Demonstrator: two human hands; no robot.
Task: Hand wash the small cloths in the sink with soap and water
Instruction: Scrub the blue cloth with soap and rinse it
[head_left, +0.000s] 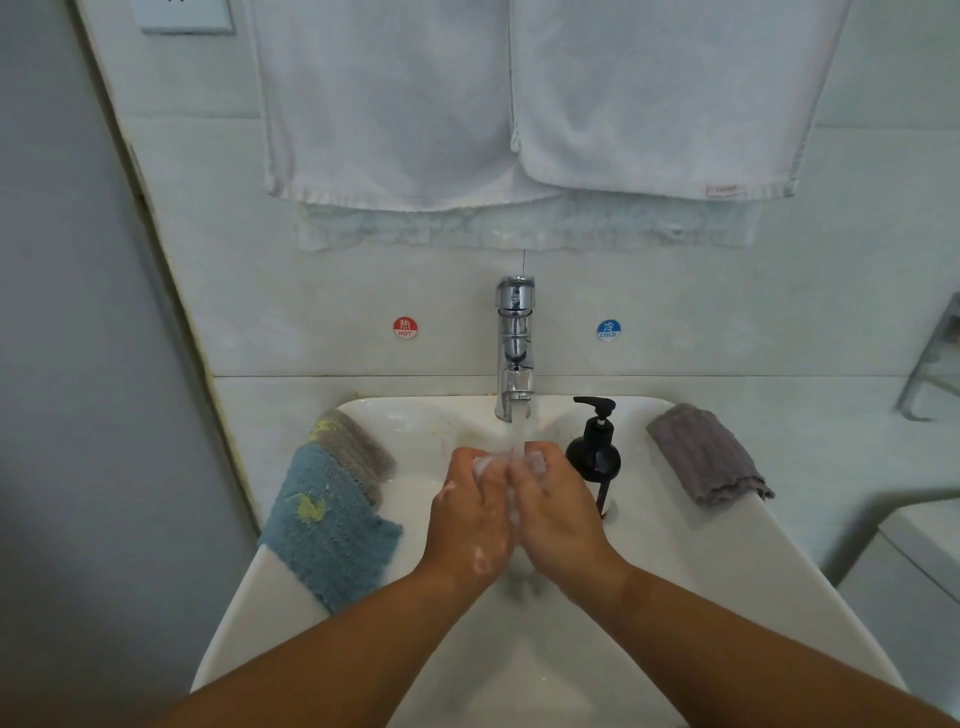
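Reaching in from the near edge of the sink (737, 582), both forearms meet over the middle of the bowl. The left hand (470, 512) and the right hand (558, 512) are pressed together side by side, knuckles up and fingers curled inward, right under the stream of water (518, 431). White foam (485, 465) clings to the fingers and to the back of the left hand. Whether anything is pinched between them — a scrap of cloth, say — I cannot tell, since only suds show there.

The cloths in plain sight are all out of the water. A blue cloth (327, 525) with yellow patches hangs over the left rim, and a brown-grey cloth (356, 449) lies just behind it. A grey cloth (706, 454) is draped over the right rim, well apart from the hands. A black soap bottle (593, 457) stands just right of the hands, near the running tap (514, 343). On the wall beyond hang two white towels (389, 104).

The step in hand looks like working up soap under the tap, with no cloth plainly in the bowl. Next, the hands would need to part, and one would draw a cloth off the rim into the stream — the blue one lies nearest the left hand. A press on the pump would add soap if needed.
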